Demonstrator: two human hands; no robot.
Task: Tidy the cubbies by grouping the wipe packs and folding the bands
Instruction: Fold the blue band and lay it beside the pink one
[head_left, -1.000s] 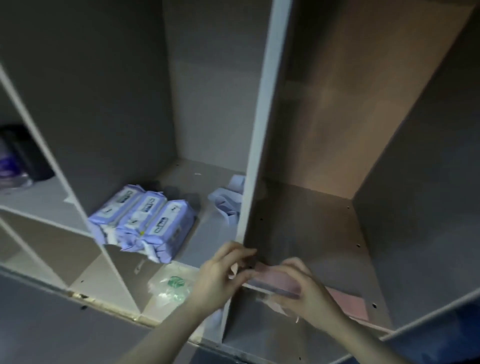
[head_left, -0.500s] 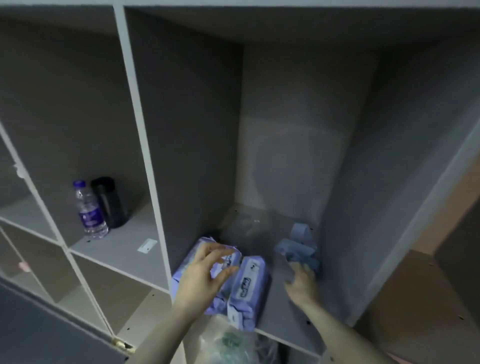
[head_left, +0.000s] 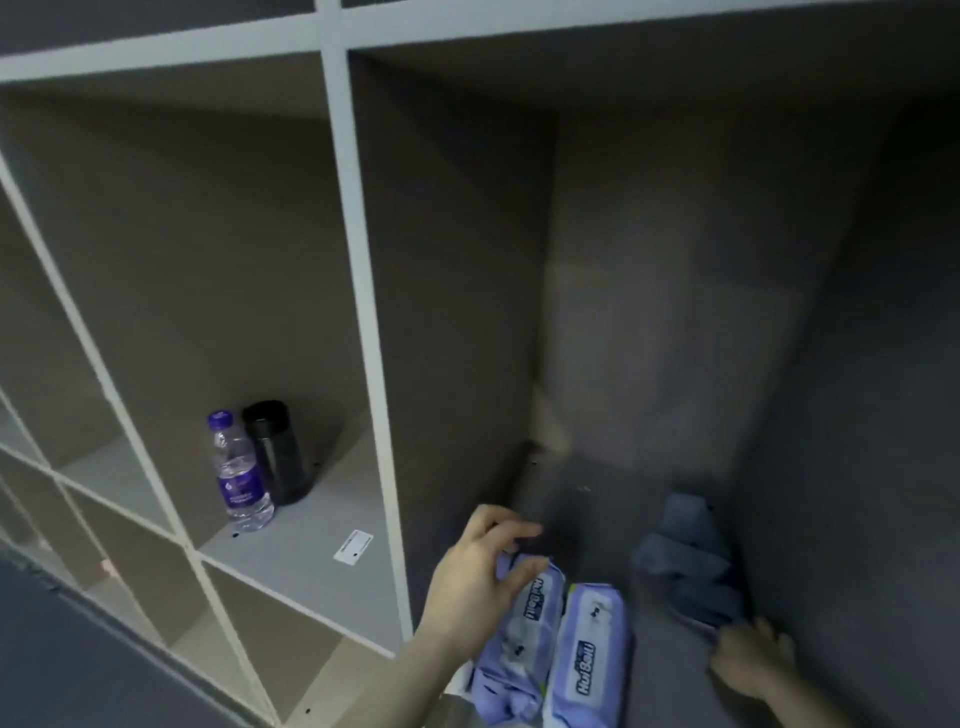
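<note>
Purple wipe packs (head_left: 563, 649) lie side by side at the front of the middle cubby's floor (head_left: 660, 670). My left hand (head_left: 480, 587) hovers over the leftmost pack with fingers spread, fingertips at its far end. A crumpled pale-blue band (head_left: 688, 566) is heaped against the cubby's right wall. My right hand (head_left: 753, 660) rests at the band's near edge, fingers touching it; whether it grips the cloth is hidden by blur.
The left cubby holds a water bottle (head_left: 236, 473) with a purple cap, a black tumbler (head_left: 278, 452) behind it, and a small white card (head_left: 353, 545) on the shelf. White dividers (head_left: 358, 291) separate the cubbies. Lower cubbies show at bottom left.
The view swung left and up from the right-hand cubby to the middle one. Both hands left the pink band; the left went to the wipe packs, the right to the blue band.
</note>
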